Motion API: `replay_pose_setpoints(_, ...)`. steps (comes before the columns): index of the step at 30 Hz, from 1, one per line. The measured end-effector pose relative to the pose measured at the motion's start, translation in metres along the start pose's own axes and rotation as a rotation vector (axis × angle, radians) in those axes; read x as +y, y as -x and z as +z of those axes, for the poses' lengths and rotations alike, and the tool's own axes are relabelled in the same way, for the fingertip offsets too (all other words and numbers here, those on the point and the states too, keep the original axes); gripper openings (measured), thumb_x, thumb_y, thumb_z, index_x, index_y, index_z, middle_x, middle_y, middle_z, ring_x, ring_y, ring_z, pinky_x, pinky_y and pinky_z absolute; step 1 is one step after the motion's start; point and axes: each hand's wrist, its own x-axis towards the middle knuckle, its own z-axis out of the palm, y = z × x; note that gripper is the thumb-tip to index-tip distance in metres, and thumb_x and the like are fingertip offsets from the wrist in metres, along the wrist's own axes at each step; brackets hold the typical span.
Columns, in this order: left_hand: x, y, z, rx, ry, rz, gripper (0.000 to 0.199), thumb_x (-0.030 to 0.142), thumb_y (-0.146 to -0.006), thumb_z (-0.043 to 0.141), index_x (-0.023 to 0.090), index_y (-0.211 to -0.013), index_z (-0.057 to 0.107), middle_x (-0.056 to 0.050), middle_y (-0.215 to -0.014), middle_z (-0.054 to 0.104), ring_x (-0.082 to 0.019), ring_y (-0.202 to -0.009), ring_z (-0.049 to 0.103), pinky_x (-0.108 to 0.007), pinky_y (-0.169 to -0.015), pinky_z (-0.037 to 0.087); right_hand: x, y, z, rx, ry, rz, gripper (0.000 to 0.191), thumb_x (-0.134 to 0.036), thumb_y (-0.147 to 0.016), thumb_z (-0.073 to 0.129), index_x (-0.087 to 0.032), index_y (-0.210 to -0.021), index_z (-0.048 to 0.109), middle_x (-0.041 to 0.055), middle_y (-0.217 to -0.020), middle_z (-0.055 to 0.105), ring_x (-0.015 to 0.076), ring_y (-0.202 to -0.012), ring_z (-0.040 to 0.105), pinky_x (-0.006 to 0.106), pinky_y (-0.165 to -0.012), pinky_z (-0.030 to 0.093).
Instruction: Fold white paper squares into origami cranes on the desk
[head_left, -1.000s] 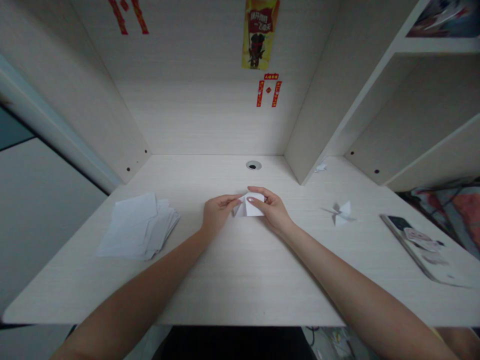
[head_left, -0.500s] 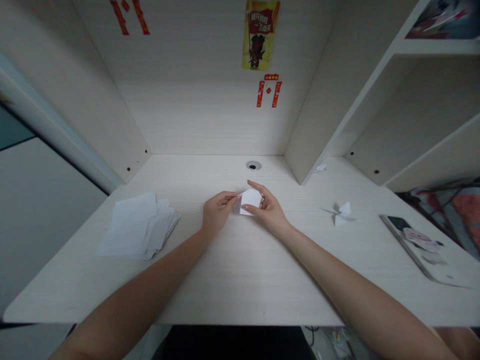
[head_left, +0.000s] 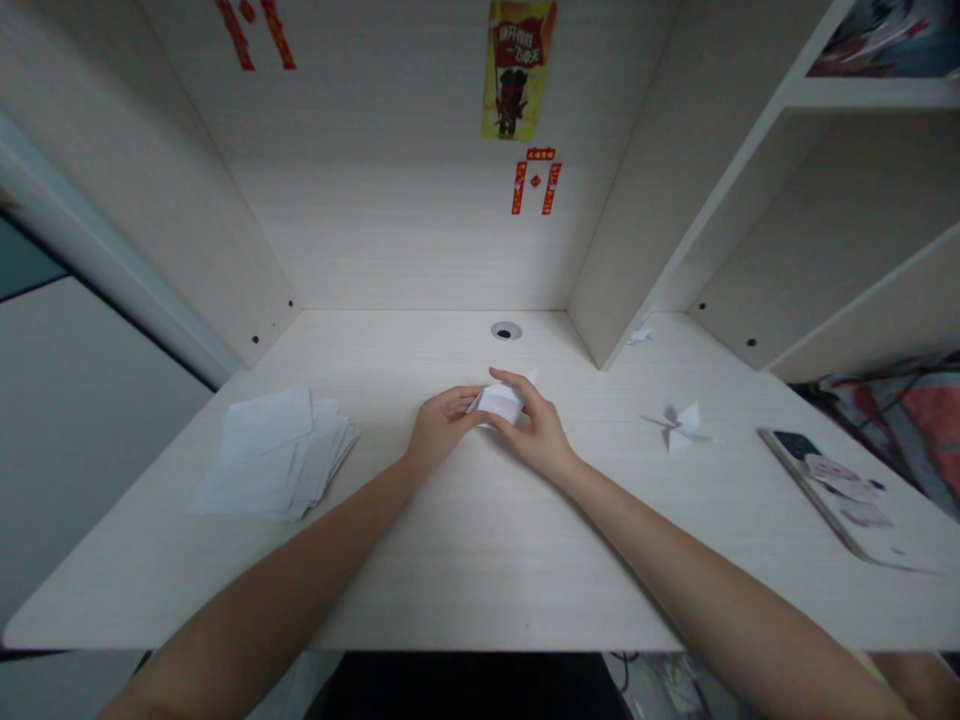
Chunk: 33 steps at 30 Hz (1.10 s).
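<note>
A small folded piece of white paper [head_left: 501, 402] is held between my two hands, just above the middle of the desk [head_left: 450, 560]. My left hand [head_left: 444, 425] pinches its left edge between thumb and fingers. On the other side my right hand [head_left: 538, 425] grips the paper, thumb at the near edge and fingers curved round the far and right side. The fingers hide part of its folds. To the right lies a folded white paper crane [head_left: 681, 428] with pointed tips.
A loose stack of white paper sheets [head_left: 262, 455] lies on the left. At the right are a phone [head_left: 840, 495] and a bundle of cloth [head_left: 915, 410]. A small white paper piece [head_left: 640, 335] sits by the upright divider [head_left: 622, 230]. The back panel has a cable hole [head_left: 505, 331] before it.
The folded paper has been tilted and its shape has shifted, with a pointed part now showing beyond my right fingers. My left fingers have moved slightly further over its left edge.
</note>
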Motion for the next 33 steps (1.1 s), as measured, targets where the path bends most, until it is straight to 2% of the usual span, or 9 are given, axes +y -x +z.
replay_pose_setpoints(5,-0.001,-0.002,-0.001,-0.002,0.029,0.017,0.041,0.024,-0.062,0.073,0.016,-0.101,0.063,-0.008,-0.101,0.070,-0.020,-0.091,0.066,-0.033,-0.084,0.051,-0.006,0.002,0.000,-0.056,-0.033,0.031,0.046,-0.034,-0.080,0.057,-0.029,-0.125,0.049,0.0049,-0.124,0.055,0.0244,-0.105,0.054,0.035,-0.085,0.044)
replay_pose_setpoints(11,-0.007,-0.005,-0.006,0.172,-0.067,0.035,0.035,0.030,-0.062,0.073,0.016,-0.093,0.065,-0.007,-0.092,0.071,-0.019,-0.082,0.067,-0.032,-0.078,0.052,-0.004,0.000,-0.001,0.041,0.060,0.020,0.046,-0.035,-0.083,0.054,-0.031,-0.128,0.046,0.0046,-0.107,0.059,0.0192,-0.083,0.056,0.035,-0.079,0.045)
replay_pose_setpoints(13,-0.009,-0.005,-0.008,0.213,-0.115,0.057,0.032,0.032,-0.063,0.073,0.016,-0.090,0.065,-0.006,-0.089,0.071,-0.018,-0.080,0.066,-0.031,-0.077,0.052,-0.002,-0.002,-0.003,0.112,0.132,-0.024,0.047,-0.036,-0.081,0.057,-0.031,-0.127,0.048,0.0059,-0.105,0.057,0.0203,-0.087,0.055,0.036,-0.080,0.045)
replay_pose_setpoints(17,-0.006,-0.001,-0.008,0.244,-0.226,0.100,0.025,0.034,-0.068,0.069,0.018,-0.086,0.067,-0.003,-0.084,0.071,-0.015,-0.075,0.065,-0.028,-0.074,0.051,0.001,-0.005,-0.006,0.238,0.369,-0.179,0.041,-0.037,-0.074,0.066,-0.032,-0.114,0.060,0.0081,-0.120,0.047,0.0265,-0.112,0.044,0.044,-0.092,0.040)
replay_pose_setpoints(23,0.001,0.001,-0.004,0.226,-0.214,0.106,0.023,0.032,-0.067,0.069,0.018,-0.085,0.069,-0.003,-0.084,0.071,-0.015,-0.075,0.064,-0.026,-0.071,0.050,0.004,-0.006,-0.010,0.180,0.552,-0.324,0.026,-0.032,-0.078,0.064,-0.034,-0.104,0.066,0.0049,-0.119,0.053,0.0257,-0.113,0.044,0.048,-0.098,0.033)
replay_pose_setpoints(29,-0.005,-0.004,-0.006,0.233,-0.123,0.033,0.030,0.035,-0.070,0.066,0.018,-0.094,0.070,-0.003,-0.084,0.072,-0.014,-0.069,0.062,-0.024,-0.062,0.049,0.007,-0.006,-0.010,0.143,0.596,-0.325,0.036,-0.038,-0.076,0.066,-0.031,-0.111,0.063,0.0068,-0.117,0.054,0.0261,-0.110,0.044,0.048,-0.098,0.033)
replay_pose_setpoints(33,-0.007,-0.005,-0.008,0.223,-0.123,0.060,0.030,0.036,-0.079,0.056,0.018,-0.098,0.070,-0.004,-0.092,0.072,-0.016,-0.080,0.063,-0.025,-0.070,0.049,0.006,-0.006,-0.009,0.121,0.612,-0.317,0.041,-0.039,-0.075,0.066,-0.031,-0.115,0.060,0.0077,-0.116,0.054,0.0274,-0.109,0.043,0.049,-0.096,0.034)
